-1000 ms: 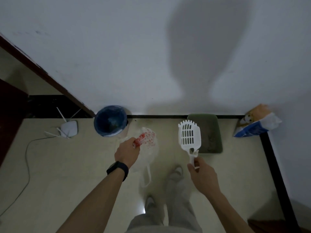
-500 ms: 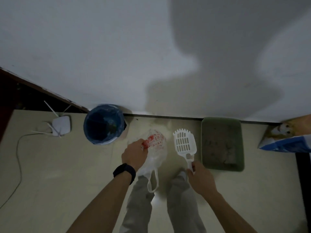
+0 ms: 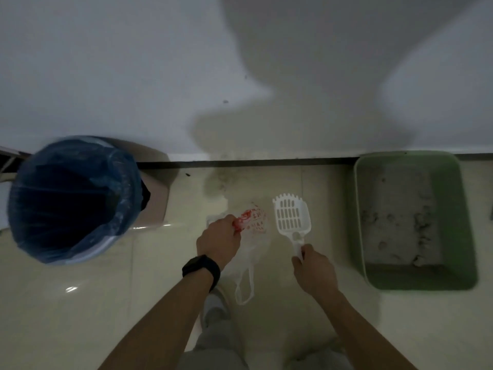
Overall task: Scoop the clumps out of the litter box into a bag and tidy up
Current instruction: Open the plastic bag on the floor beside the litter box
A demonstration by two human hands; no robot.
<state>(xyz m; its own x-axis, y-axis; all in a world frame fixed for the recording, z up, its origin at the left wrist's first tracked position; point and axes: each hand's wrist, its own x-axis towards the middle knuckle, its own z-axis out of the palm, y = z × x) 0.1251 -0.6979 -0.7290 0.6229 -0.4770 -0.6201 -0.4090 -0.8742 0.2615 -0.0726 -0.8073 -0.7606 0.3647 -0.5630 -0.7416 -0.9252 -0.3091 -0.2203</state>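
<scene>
A green litter box [image 3: 453, 273] sits on the floor against the wall at the right, holding grey litter with several darker clumps [image 3: 421, 225]. My right hand [image 3: 314, 268] grips the handle of a white slotted scoop [image 3: 292, 218], held above the floor just left of the box. My left hand [image 3: 217, 240] holds a thin white plastic bag with red print [image 3: 253, 236]; the bag hangs down, one handle loop dangling below. The scoop's head looks bare.
A bin lined with a blue bag [image 3: 74, 198] stands at the left by the wall. A dark skirting strip [image 3: 266, 161] runs along the wall's base. My legs and one shoe [image 3: 214, 311] are below the hands on the pale tiled floor.
The view has come much closer and lower to the floor; bin and litter box now loom larger. Both hands keep their hold on bag and scoop, which stay side by side.
</scene>
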